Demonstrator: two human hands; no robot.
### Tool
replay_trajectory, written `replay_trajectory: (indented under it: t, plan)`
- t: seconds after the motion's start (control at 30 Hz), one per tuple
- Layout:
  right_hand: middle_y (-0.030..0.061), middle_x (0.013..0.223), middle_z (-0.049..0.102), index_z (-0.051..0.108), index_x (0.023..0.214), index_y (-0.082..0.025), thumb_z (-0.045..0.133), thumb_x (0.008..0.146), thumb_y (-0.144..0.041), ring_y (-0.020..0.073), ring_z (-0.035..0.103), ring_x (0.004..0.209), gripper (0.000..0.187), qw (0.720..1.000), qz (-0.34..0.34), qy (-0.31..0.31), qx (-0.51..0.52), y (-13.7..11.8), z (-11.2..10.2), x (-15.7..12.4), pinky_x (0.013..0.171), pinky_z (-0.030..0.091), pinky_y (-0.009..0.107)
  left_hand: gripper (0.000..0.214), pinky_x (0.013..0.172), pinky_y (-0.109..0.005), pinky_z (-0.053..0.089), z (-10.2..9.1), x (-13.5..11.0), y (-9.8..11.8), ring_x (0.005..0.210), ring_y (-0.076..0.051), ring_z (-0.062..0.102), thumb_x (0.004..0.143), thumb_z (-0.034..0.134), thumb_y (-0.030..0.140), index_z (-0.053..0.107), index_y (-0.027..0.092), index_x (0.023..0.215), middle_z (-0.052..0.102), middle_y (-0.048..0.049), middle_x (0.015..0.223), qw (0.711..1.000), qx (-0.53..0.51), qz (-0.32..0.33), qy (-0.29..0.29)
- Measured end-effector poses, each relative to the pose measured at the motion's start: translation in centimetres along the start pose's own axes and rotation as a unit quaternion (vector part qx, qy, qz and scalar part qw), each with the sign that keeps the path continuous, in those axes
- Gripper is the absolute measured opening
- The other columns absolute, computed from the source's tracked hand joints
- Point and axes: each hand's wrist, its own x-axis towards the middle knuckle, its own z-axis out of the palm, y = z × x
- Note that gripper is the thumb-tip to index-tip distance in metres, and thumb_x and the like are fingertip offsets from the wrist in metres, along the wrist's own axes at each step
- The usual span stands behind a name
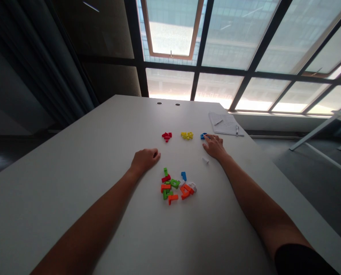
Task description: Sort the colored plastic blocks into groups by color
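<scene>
The right hand [215, 146] reaches out flat and low, its fingers extended and slightly spread, their tips at a small cluster of blue pieces [202, 136]; the fingers cover part of that cluster, so I cannot tell whether they have hold of a piece. The left hand [145, 157] rests on the white table [58, 172] with its fingers curled in loosely; the palm is hidden, and whether anything is inside I cannot tell. In line with the blue cluster lie a heap of yellow pieces [186, 135] and, farther left, a heap of red pieces [167, 136]. A single white piece [205, 160] lies just below the right hand. Nearer the body, between the forearms, is a mixed pile [175, 183] of green, orange, red, blue and white pieces, some overlapping so that their full shapes are hard to make out. Beyond the right hand, sheets of paper [229, 125] lie near the table's edge with two pens on them, the writing too small to read. Two round openings [159, 103] sit near the far edge, their insides not discernible. The black sleeve [299, 259] is cut off by the frame.
</scene>
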Motion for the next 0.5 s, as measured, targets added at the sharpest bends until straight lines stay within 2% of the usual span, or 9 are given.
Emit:
replay_trajectory:
  t: [0.1, 0.3, 0.4, 0.5]
  plan:
    - [0.0147, 0.16, 0.053, 0.057, 0.153, -0.02, 0.049, 0.103, -0.038, 0.0382, 0.038, 0.144, 0.054, 1.0, -0.009, 0.025, -0.004, 0.0, 0.2, -0.1, 0.115, 0.032, 0.057, 0.042, 0.064, -0.032, 0.037, 0.0, 0.0, 0.0, 0.082, -0.026, 0.071, 0.1, 0.043, 0.051, 0.074, 0.024, 0.091, 0.079, -0.0094, 0.093, 1.0, 0.001, 0.0, 0.001]
    - [0.0129, 0.161, 0.053, 0.057, 0.154, -0.024, 0.045, 0.106, -0.039, 0.0382, 0.038, 0.145, 0.052, 1.0, -0.004, 0.001, -0.002, -0.2, 0.2, -0.2, 0.114, 0.032, 0.058, 0.042, 0.063, -0.032, 0.035, 0.1, 0.0, -0.1, 0.08, -0.026, 0.07, 0.1, 0.043, 0.052, 0.074, 0.024, 0.089, 0.078, -0.0088, 0.091, 1.0, 0.004, 0.0, 0.007]
    - [0.014, 0.161, 0.054, 0.058, 0.152, -0.021, 0.05, 0.103, -0.032, 0.0381, 0.04, 0.145, 0.05, 1.0, -0.007, 0.027, 0.013, -0.8, -0.8, -0.2, 0.115, 0.032, 0.058, 0.042, 0.064, -0.032, 0.035, 0.1, 0.1, -0.1, 0.079, -0.025, 0.069, 0.1, 0.044, 0.051, 0.073, 0.024, 0.088, 0.078, -0.0088, 0.09, 1.0, 0.0, 0.0, 0.011]
    - [0.0154, 0.145, 0.067, 0.072, 0.134, -0.018, 0.053, 0.101, -0.024, 0.0351, 0.053, 0.135, 0.038, 0.998, -0.042, 0.027, 0.047, -2.4, -2.9, 0.0, 0.111, 0.038, 0.05, 0.042, 0.063, -0.032, 0.035, 0.2, 0.1, -0.1, 0.078, -0.026, 0.069, 0.1, 0.043, 0.051, 0.074, 0.025, 0.088, 0.078, -0.0089, 0.089, 1.0, -0.003, 0.001, 0.01]
